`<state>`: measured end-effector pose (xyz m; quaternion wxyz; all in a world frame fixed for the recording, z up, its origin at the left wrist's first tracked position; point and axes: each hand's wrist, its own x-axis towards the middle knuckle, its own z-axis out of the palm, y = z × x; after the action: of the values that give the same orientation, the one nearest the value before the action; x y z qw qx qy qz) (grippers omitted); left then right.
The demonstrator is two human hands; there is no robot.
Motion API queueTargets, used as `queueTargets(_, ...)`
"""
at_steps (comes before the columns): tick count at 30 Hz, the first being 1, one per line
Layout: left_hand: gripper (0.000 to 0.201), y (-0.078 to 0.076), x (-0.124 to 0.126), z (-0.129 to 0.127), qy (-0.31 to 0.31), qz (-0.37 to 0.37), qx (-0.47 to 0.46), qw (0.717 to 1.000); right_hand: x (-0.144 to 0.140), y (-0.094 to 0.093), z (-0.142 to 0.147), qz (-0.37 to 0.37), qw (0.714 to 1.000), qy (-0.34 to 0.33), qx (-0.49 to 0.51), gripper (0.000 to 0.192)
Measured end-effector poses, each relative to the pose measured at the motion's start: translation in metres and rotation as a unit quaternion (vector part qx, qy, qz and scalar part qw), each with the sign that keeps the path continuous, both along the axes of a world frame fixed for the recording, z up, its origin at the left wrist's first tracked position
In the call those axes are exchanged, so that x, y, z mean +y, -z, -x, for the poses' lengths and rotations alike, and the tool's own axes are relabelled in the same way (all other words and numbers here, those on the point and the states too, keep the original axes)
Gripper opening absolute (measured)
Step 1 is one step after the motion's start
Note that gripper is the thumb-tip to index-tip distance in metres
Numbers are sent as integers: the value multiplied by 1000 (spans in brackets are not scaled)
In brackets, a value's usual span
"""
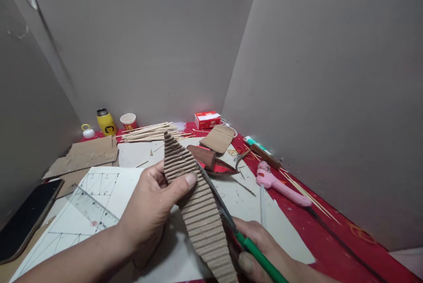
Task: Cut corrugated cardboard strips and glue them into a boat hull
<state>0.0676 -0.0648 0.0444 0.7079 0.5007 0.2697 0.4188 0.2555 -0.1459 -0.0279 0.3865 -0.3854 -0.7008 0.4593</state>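
Cardboard [204, 219] in left-hand grip [157, 201], scissors [257, 253] in right-hand grip [266, 240]; beyond, paper cup [128, 122] and yellow bottle [106, 123], contents out of sight

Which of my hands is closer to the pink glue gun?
Right. Your right hand, holding the green-handled scissors, is just below-left of the pink glue gun in view; your left hand, gripping corrugated cardboard, is farther left.

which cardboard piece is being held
The ridged, pointed cardboard strip, in the left hand; the cardboard sheets at left and the cardboard piece before the red box lie unheld.
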Motion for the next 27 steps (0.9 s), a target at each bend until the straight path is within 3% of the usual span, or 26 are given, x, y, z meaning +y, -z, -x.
queueTargets(7,8,-5,3,-2,-33,-35,-12,999,-4,18,-2,21,999,35,12,51)
queueTargets(16,13,6,-2,-2,-12,-30,25,999,0,-2,3,5,1000,-9,16,56)
queueTargets(23,15,9,-2,0,-5,-21,17,1000,-3,6,4,19,999,-5,51,51)
queueTargets(27,13,3,-1,-1,7,-16,13,1000,-5,15,2,17,999,-4,45,51)
